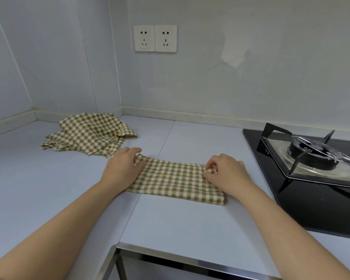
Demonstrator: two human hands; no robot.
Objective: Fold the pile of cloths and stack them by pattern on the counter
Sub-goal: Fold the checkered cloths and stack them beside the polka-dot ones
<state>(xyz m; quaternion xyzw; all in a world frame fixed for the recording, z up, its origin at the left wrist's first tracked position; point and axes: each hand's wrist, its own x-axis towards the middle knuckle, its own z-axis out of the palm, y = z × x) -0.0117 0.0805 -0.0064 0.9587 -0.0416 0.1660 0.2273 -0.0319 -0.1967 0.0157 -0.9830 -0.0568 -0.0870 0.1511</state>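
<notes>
A green, cream and pink checked cloth (176, 179) lies folded into a long strip on the pale counter (170, 223) in front of me. My left hand (122, 166) pinches the strip's far left corner. At the strip's right end, my right hand (225, 171) pinches the edge between thumb and fingers. A loose pile of cloths (89, 134) in the same check sits crumpled at the back left, near the wall corner.
A black glass gas hob (311, 203) with a burner and pan support (311, 152) fills the right side. Two wall sockets (155, 38) sit above the counter. The counter's metal front edge (190, 259) runs below my arms.
</notes>
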